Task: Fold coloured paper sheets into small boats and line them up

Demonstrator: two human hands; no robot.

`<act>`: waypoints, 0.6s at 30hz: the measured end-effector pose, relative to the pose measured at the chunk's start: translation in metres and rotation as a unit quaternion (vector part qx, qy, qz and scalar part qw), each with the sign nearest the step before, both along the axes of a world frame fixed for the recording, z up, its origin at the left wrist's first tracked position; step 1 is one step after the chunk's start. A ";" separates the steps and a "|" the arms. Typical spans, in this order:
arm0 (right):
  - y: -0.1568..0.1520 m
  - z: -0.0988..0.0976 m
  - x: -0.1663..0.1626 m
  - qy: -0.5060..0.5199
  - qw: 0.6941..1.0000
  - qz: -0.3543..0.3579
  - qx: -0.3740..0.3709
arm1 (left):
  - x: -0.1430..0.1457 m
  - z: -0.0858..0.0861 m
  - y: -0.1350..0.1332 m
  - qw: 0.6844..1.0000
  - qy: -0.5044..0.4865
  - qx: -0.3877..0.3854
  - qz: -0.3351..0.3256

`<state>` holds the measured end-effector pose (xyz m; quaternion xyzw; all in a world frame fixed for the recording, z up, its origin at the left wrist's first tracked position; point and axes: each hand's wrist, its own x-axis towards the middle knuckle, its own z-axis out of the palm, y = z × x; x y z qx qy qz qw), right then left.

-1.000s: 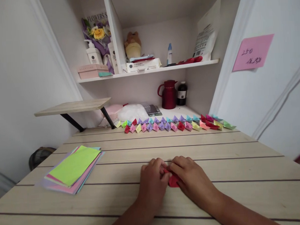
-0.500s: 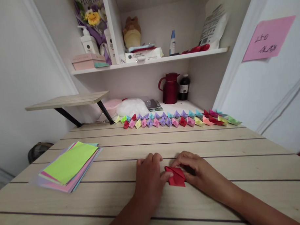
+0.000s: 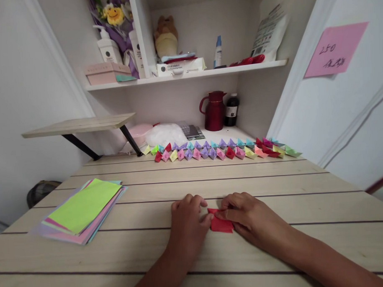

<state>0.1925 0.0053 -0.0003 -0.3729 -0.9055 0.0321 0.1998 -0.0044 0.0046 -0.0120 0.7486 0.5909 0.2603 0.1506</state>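
Lying flat at left, coloured paper sheets (image 3: 85, 206) look unfolded. The left hand (image 3: 188, 221) curls loosely, fingers parted, thumb by a red paper (image 3: 222, 226) on the wooden tabletop (image 3: 307, 206), folded but seemingly unfinished. Fingertips of the right hand (image 3: 249, 212) rest on it; whether they pinch is unclear. Behind, reaching farther right, two rows of paper boats (image 3: 220, 154) look complete.

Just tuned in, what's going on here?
A person's right hand rests its fingers on a folded red paper lying on the table. The left hand is at the paper's left edge, thumb close to or touching it. A stack of coloured sheets lies to the left, and folded paper boats stand in two rows toward the back.
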 end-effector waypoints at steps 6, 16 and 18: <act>0.000 0.002 0.000 -0.017 1.000 0.025 0.001 | 0.002 0.000 -0.002 0.999 0.029 0.013 0.018; -0.006 0.006 -0.003 -0.051 0.998 0.016 0.042 | -0.001 -0.002 -0.002 0.998 0.000 0.039 0.041; -0.006 0.006 -0.003 -0.046 0.998 0.019 0.042 | -0.002 0.001 -0.004 0.998 -0.012 0.050 0.040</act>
